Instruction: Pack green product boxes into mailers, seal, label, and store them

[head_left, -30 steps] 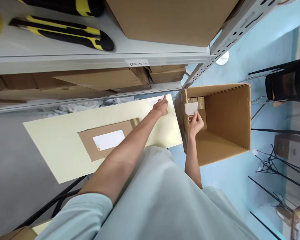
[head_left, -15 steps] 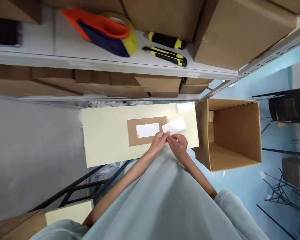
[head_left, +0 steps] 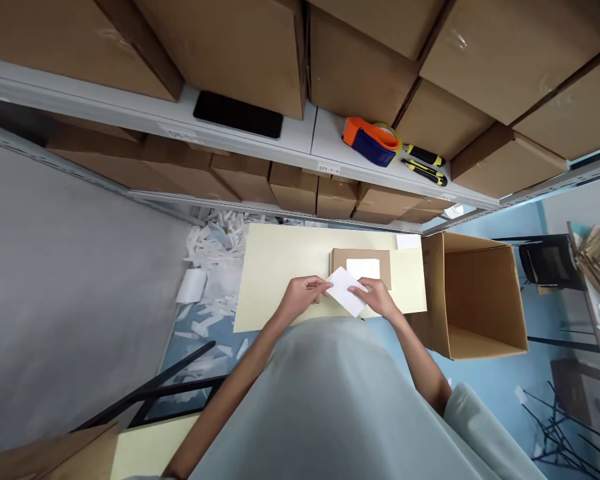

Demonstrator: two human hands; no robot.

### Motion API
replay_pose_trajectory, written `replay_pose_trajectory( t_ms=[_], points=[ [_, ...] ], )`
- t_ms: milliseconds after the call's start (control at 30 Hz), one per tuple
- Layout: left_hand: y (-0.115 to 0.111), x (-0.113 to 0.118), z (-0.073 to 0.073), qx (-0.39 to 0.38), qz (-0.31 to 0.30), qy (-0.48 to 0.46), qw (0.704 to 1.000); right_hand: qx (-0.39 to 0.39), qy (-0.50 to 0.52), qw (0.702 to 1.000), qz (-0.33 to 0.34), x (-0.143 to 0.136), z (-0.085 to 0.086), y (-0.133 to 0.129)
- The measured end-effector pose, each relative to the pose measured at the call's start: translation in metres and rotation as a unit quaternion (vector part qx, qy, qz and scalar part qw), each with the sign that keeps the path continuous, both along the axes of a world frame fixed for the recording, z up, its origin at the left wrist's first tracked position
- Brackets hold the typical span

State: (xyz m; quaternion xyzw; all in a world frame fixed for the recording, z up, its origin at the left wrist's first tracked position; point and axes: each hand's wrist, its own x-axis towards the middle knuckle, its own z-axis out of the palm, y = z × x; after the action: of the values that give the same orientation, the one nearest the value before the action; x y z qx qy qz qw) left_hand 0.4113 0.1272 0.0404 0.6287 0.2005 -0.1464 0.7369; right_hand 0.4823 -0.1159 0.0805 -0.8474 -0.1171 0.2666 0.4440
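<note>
Between my two hands I hold a white paper label [head_left: 346, 293] above the front edge of a pale yellow table [head_left: 285, 260]. My left hand [head_left: 305, 293] pinches its left corner with thumb and fingers. On the opposite side, my right hand [head_left: 377, 297] grips it, thumb on top. Just behind the label lies a flat brown cardboard box [head_left: 341, 257] with a white label [head_left: 364, 268] on its top, partly covered by the held one. Another white slip [head_left: 407, 241] rests at the table's far right corner.
A large open cardboard carton [head_left: 485, 287] stands right of the table. Shelves above hold brown boxes [head_left: 365, 73], a black phone [head_left: 237, 115], an orange and blue tape dispenser [head_left: 373, 141] and two utility knives [head_left: 424, 163]. Paper scraps [head_left: 220, 247] cover the floor at left.
My hands have moved apart, and the label, earlier pinched at its lower edge, is now held from both sides and turned. The camera view has shifted left and up.
</note>
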Motion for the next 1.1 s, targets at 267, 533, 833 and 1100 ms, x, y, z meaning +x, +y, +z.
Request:
replay_pose_trajectory(
  t_ms=[267, 533, 833, 1100],
  points=[
    [0.045, -0.005, 0.015, -0.025, 0.060, -0.071, 0.995, 0.038, 0.043, 0.996, -0.062, -0.026, 0.032, 0.052],
    [0.049, -0.012, 0.024, -0.060, -0.028, -0.074, 0.995, 0.024, -0.055, 0.987, -0.146, -0.027, 0.041, 0.080],
    [0.026, -0.022, 0.044, -0.037, -0.010, -0.055, 0.998, 0.051, -0.106, 0.980, -0.163, -0.006, 0.055, 0.074],
    [0.004, -0.013, 0.050, -0.038, 0.023, -0.046, 0.998, 0.039, -0.080, 0.984, -0.155, 0.007, 0.054, 0.057]
  ],
)
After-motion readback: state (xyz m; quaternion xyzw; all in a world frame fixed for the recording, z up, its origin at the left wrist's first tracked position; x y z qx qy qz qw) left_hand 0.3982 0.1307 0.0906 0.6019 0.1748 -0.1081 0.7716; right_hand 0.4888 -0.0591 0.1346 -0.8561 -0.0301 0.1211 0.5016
